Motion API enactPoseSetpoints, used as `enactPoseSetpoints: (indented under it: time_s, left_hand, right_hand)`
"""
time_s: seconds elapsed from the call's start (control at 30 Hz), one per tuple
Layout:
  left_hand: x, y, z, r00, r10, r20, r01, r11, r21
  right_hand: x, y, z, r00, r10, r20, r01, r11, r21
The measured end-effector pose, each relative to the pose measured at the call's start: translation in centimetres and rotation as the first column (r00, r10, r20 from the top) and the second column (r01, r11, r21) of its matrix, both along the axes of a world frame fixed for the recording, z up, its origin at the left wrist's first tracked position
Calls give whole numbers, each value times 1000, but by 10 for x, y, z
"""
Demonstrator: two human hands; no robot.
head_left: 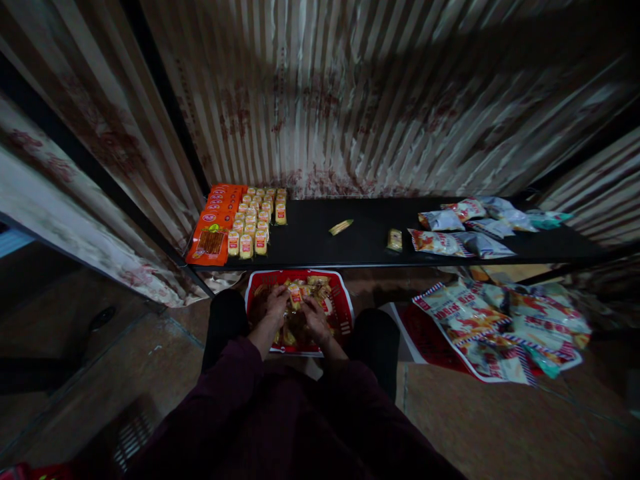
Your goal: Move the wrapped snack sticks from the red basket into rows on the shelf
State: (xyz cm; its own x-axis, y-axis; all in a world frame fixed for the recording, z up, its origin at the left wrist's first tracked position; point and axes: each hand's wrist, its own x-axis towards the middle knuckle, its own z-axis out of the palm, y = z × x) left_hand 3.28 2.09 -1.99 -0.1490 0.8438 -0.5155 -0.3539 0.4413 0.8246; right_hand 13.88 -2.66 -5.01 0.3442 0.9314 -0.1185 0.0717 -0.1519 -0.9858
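Between my knees sits a red basket with a white rim, filled with small yellow-wrapped snack packs. Over it, my left hand and my right hand both close their fingers on one yellow snack pack with a red and white label. Upright rows of matching snack packs stand on the black shelf in front of me, at its left part. Beside them, at the far left, lie flat orange snack bags.
A lone yellow pack lies mid-shelf, and another small pack is farther right. Several white and silver bags cover the shelf's right part. Below, a second basket overflows with striped snack bags. A pleated curtain hangs behind.
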Motion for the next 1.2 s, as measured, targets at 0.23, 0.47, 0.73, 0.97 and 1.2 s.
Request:
enactPoseSetpoints:
  time_s: [0.23,0.47,0.73,0.97,1.2]
  left_hand:
    - [1,7,-1,999,33,-23,-31,998,49]
    - [2,6,2,1000,23,9,-24,997,78]
    - [5,5,1,1000,11,-12,-10,997,78]
    - [7,3,1,995,0,-96,14,990,141]
    - [6,0,5,987,-13,-161,36,989,146]
  right_hand:
    - [-3,3,1,943,-115,-312,93,992,-83]
    - [-6,4,-1,904,-132,-407,124,991,-47]
    - [-9,2,1,884,-175,-434,170,984,-52]
    - [-9,4,5,926,-143,-350,150,989,-5]
    - [-12,4,11,880,-157,-448,153,987,-46]
